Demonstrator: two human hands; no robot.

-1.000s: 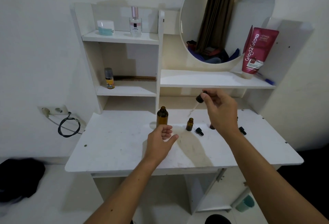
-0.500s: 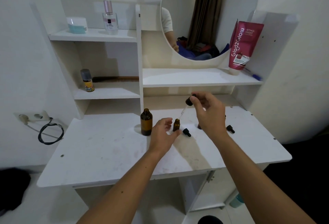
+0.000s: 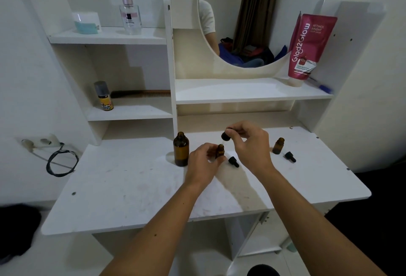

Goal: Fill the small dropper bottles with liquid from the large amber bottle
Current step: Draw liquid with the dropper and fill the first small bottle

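1. A small dropper bottle (image 3: 220, 151) stands uncapped at frame centre on the white table (image 3: 131, 188), the left hand (image 3: 203, 161) curled around it.
2. The right hand (image 3: 250, 144) pinches a black dropper (image 3: 225, 136) just above its mouth.
3. The large amber bottle (image 3: 181, 148) stands open, just left.
4. A loose dropper cap (image 3: 233, 161) lies just right; a second small bottle (image 3: 278, 145) and another cap (image 3: 290, 156) sit farther right.

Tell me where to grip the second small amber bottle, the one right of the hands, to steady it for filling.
Pinch the small amber bottle round its lower body, coming from its left side. It stands upright with an open neck, and a black dropper cap lies at its right.
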